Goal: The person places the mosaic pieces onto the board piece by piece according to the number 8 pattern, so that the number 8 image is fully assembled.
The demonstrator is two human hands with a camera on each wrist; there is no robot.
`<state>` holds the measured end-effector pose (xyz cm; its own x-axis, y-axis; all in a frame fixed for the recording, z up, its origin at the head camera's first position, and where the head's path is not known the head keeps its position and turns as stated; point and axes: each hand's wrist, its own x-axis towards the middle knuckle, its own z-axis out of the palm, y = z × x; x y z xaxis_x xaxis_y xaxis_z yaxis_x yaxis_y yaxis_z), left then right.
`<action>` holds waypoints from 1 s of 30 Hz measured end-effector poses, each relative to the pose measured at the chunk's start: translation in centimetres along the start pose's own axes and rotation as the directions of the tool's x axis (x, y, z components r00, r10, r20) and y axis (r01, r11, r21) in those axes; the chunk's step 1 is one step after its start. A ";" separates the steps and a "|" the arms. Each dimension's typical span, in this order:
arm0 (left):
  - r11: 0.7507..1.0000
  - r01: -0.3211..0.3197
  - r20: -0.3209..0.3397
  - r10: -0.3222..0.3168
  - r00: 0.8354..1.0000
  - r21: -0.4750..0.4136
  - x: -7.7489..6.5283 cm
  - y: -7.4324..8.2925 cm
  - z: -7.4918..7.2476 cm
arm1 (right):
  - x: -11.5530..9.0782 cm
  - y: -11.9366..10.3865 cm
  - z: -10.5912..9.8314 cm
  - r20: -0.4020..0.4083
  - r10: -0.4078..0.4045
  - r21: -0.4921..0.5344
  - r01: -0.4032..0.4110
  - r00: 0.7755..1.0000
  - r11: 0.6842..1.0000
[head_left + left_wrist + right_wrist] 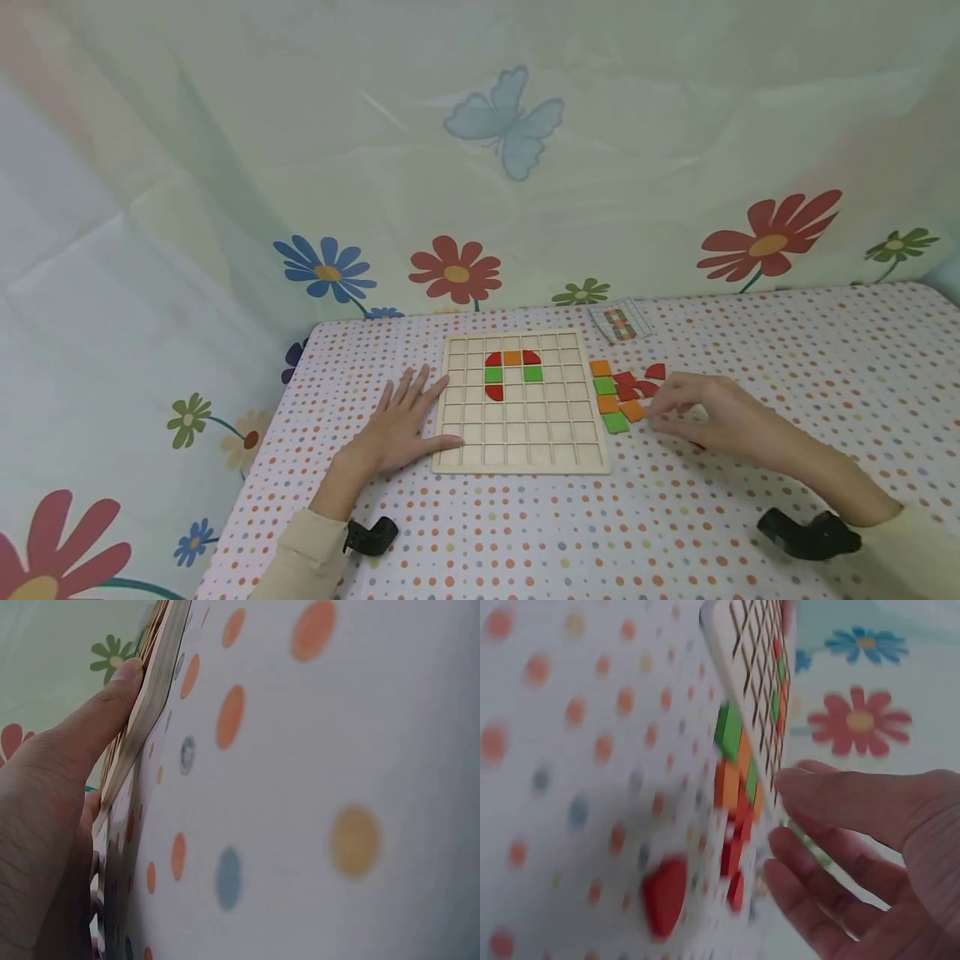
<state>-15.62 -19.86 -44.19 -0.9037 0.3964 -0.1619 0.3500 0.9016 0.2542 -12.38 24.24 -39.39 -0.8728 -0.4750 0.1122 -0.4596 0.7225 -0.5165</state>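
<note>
A wooden grid board (517,433) lies flat on the table. In its upper cells sit three red quarter-round pieces (494,392), two green squares (493,375) and an orange square (512,357). My left hand (397,429) is spread at the board's left side, its thumb (124,682) resting on the edge. Over the table to the right, my right hand (708,412) hovers with bent fingers and nothing between thumb and fingertips. Beside it are loose green, orange (632,411) and red pieces (655,372). One red piece (664,898) lies apart, mostly hidden under that hand in the head view.
A small printed card (620,322) with a coloured grid pattern lies behind the board's far right corner. The table has a dotted cloth (480,533). A flowered curtain (600,167) hangs behind the table and along the left side.
</note>
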 end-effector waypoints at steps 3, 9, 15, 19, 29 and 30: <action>1.000 -0.005 -0.002 0.005 1.000 -0.008 0.1 0.1 0.0 | -1.5 2.3 -0.6 0.019 0.041 -0.008 -0.041 0.999 0.999; 1.000 0.005 -0.005 -0.005 1.000 -0.005 0.0 0.1 0.1 | -3.0 4.9 -0.6 0.012 0.021 0.020 -0.021 1.000 1.000; 1.000 0.008 -0.007 -0.008 1.000 -0.002 0.0 0.0 0.2 | -3.5 5.6 0.1 -0.002 -0.026 0.039 0.026 1.000 0.999; 1.000 0.004 -0.007 -0.004 1.000 -0.004 0.0 0.0 0.2 | -3.3 5.3 0.2 0.025 0.041 0.025 -0.042 0.999 0.999; 1.000 -0.002 -0.008 0.002 1.000 -0.003 0.0 0.0 0.1 | -2.5 4.5 0.1 0.056 0.158 -0.024 -0.157 0.986 0.987; 1.000 0.000 -0.006 0.000 1.000 0.001 0.0 -0.1 0.2 | -2.4 4.5 0.0 0.059 0.161 -0.020 -0.160 0.985 0.987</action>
<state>-15.61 -19.89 -44.37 -0.9052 0.3952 -0.1561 0.3502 0.9019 0.2528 -12.30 28.61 -41.98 -0.9239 -0.3818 -0.0228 -0.3175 0.7989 -0.5109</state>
